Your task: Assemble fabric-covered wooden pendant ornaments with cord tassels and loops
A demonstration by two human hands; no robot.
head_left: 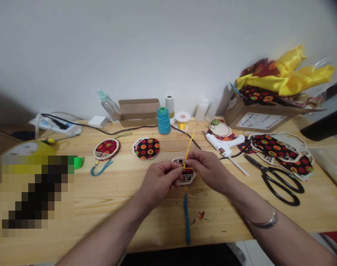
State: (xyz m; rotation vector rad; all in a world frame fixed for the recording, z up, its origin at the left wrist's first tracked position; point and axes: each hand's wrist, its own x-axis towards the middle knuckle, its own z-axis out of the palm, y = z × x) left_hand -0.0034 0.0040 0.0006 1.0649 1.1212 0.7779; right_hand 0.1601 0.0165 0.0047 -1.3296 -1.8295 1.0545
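Observation:
In the middle of the table, my left hand (pixel 160 178) pinches yellow cord (pixel 188 150) between thumb and forefinger. Facing it, my right hand (pixel 203 165) is closed on the same cord, whose braided end sticks up above the fingers. Beneath both hands is an ornament with a pale lattice frame (pixel 188 180) and dark patterned cloth; my fingers hide part of it. From its lower edge a teal tassel (pixel 187 220) trails towards me.
Black scissors (pixel 276 179) and a white glue gun (pixel 223 145) lie to the right, near stacked ornaments (pixel 281 149). Behind stand a teal thread cone (pixel 164 122), a yellow cord spool (pixel 182 120) and a fabric-filled carton (pixel 259 120). Two finished-looking ornaments (pixel 107 149) (pixel 147 148) lie left.

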